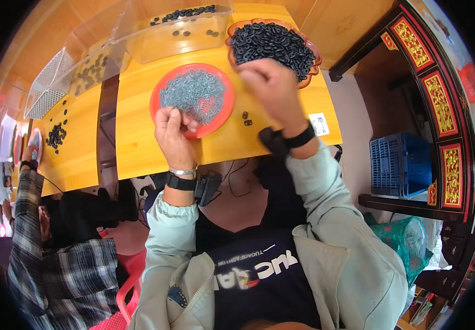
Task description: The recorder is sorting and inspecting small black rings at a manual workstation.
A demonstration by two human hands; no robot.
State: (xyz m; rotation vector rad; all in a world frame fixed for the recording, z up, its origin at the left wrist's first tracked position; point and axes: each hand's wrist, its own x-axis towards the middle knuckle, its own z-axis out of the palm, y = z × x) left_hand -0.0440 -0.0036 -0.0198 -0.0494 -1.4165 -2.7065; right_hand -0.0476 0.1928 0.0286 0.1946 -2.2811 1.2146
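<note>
Red plate rim (209, 130) underlies pinched left fingers (175, 116) near table edge (226, 158); right fingers (257, 70) unreadable.

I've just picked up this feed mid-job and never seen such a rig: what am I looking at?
There is no machine: these are a person's bare hands, seen in one picture from a head-worn fisheye camera looking down, so straight edges bend. The left hand is pinched at the near side of a red plate of small metal pieces; whether it holds one is unclear. The right hand, blurred, is by a scalloped tray of black parts. All stand on a yellow table.
</note>
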